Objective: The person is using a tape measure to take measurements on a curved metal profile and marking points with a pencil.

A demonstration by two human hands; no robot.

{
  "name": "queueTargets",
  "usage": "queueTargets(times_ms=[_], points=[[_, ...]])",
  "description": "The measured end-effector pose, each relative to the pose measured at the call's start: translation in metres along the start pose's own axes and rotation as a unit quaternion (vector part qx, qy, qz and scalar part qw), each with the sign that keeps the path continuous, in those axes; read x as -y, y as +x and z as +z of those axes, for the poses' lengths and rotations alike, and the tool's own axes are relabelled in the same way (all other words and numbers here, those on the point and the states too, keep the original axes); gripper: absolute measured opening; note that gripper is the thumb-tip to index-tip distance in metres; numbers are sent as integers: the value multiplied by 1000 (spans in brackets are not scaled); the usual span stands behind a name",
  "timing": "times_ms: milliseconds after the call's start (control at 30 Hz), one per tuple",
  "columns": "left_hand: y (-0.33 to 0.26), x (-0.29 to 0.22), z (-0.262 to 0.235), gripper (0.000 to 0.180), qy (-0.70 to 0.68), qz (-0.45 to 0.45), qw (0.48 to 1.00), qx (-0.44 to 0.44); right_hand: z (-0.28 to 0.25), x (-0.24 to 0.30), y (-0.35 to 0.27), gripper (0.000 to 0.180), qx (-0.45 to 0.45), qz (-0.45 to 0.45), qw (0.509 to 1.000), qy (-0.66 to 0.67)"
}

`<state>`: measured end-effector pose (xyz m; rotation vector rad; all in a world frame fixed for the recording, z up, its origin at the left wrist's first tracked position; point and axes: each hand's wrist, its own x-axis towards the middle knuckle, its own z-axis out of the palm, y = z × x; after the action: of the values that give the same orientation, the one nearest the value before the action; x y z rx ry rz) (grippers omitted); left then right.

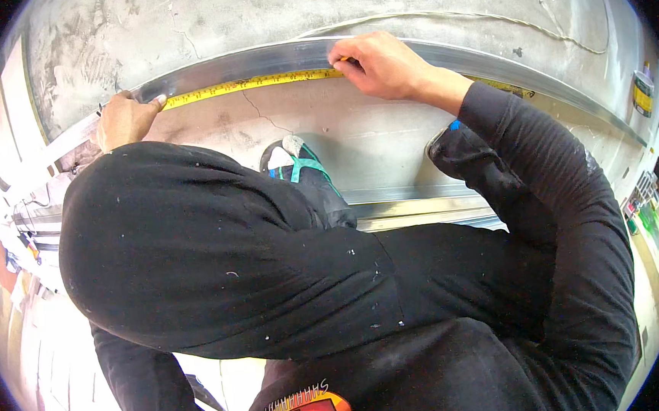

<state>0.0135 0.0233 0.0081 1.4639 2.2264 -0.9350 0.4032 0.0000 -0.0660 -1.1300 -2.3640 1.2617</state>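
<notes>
We see a yellow measuring tape (252,83) running along the near edge of a long, shiny metal bar (258,61), over the gray floor (126,29). Our left hand (125,119) pinches the left part of the tape, with the thumb on top. Our right hand (385,68) has its fingers curled tight around a small orange thing (345,58); we can't tell what it is. If our left thumb slips, the tape could slide away from the bar. If our arm bumps the bar, both could shift. At the far right is a yellow-and-dark can (643,93); we can't see inside it.
</notes>
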Motion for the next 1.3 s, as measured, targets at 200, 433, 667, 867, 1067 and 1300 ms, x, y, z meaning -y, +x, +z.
queueTargets(times_ms=[200,433,667,867,1067,1300], points=[[1,0,2,66,-6,-3,1000,-4,-10,2,9,13,-158,37,987,-19],[3,3,3,66,-3,11,1000,-11,-15,-5,-7,11,16,25,1000,9],[0,0,0,69,4,9,1000,-3,-6,-6,-10,13,-18,21,999,27],[-1,1,1,70,5,13,1000,-6,-6,-5,-9,13,1,14,1000,7],[2,2,3,69,-3,18,1000,0,-5,-6,-9,13,-1,17,1000,7],[3,4,5,68,-4,24,1000,-18,-5,2,-7,13,-23,25,999,-29]])
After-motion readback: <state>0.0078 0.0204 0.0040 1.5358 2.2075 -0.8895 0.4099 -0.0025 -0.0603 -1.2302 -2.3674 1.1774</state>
